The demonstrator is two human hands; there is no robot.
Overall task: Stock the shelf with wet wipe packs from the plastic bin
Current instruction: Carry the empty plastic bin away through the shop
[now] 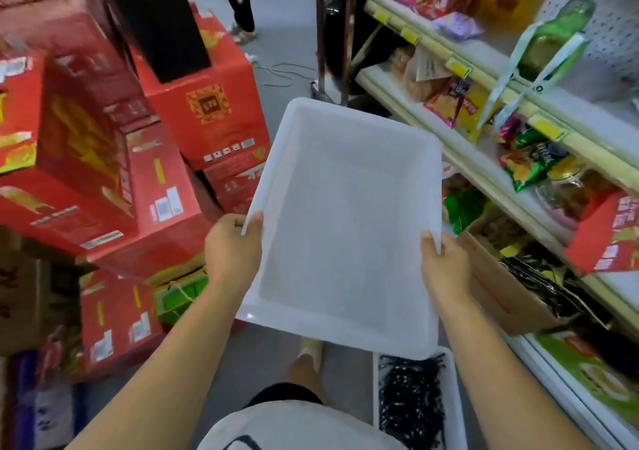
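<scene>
Left of the cream metal shelf [501, 98], a white translucent rectangular plastic bin [345, 224] is held in the air, tilted, its smooth interior showing no wet wipe packs. The left hand [233, 245] grips one long rim and the right hand [446, 266] the opposite rim, thumbs over the lip, fingers closed round it. Judged empty, the bin should be light, thin-walled, slightly flexible and slick; the rolled rim offers the firmest hold. Glossy red cardboard cartons [103, 159] stand farther left of the shelf.
</scene>
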